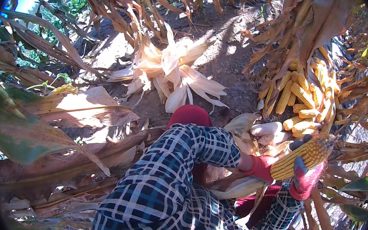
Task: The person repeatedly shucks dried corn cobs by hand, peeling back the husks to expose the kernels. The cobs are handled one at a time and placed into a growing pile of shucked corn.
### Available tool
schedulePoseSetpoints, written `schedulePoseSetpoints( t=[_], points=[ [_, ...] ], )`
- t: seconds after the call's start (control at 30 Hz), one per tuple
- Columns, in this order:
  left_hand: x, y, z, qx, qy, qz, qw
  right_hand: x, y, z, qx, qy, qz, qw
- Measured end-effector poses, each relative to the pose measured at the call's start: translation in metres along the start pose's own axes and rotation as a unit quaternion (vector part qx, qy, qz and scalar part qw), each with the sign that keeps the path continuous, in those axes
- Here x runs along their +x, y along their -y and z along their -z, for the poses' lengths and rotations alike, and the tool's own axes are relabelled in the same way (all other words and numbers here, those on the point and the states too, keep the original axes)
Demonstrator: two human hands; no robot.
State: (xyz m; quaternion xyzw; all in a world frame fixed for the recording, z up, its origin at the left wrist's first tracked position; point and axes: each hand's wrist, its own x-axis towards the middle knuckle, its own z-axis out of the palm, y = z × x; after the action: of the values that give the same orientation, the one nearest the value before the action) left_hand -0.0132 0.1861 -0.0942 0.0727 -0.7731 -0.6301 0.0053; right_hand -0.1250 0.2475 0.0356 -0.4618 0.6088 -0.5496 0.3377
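A husked ear of yellow corn (301, 156) is held at the lower right, tilted with its dry silk tip towards the right. My right hand (306, 176), in a red glove with grey fingers, wraps around the ear near its middle. At the ear's butt end is my left hand (260, 168), also in a red glove; its fingertips are hidden behind the ear. Pale loosened husk (240, 189) hangs below the left hand. Just beyond the hands lie two whitish, pale ears (267, 128) among dry husk pieces.
Bare yellow ears lie in a pile (302, 92) at the right, partly covered by dry corn leaves (320, 19). Peeled husks (174, 69) sit on the soil (222, 63) ahead. Broad leaves (79, 109) and fallen stalks (84, 159) crowd the left. A red-clad knee (189, 116) shows beyond my sleeve.
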Motion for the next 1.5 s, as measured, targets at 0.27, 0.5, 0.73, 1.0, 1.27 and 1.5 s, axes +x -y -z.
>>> schedulePoseSetpoints(
  t=[0.27,0.5,0.73,1.0,1.27,1.5],
  points=[
    [0.011,0.01,0.004,0.195,-0.218,-0.097,0.951,0.006,0.02,-0.015,0.078,-0.1,0.058,0.99],
    [0.017,-0.058,0.07,0.305,-0.218,-0.292,0.88,0.043,-0.047,0.076,0.481,-0.327,-0.04,0.812],
    [-0.021,-0.091,0.132,0.483,-0.132,-0.194,0.844,0.042,-0.068,0.108,0.406,-0.443,0.067,0.797],
    [-0.159,-0.143,0.28,0.763,-0.418,0.336,0.361,0.019,-0.083,0.146,0.426,-0.5,0.132,0.742],
    [-0.041,-0.099,0.089,-0.222,-0.068,0.132,0.964,0.037,-0.037,0.071,0.333,-0.41,0.166,0.833],
    [0.016,-0.072,0.104,-0.576,-0.001,0.002,0.817,0.011,-0.005,0.001,-0.181,-0.009,0.292,0.939]
  ],
)
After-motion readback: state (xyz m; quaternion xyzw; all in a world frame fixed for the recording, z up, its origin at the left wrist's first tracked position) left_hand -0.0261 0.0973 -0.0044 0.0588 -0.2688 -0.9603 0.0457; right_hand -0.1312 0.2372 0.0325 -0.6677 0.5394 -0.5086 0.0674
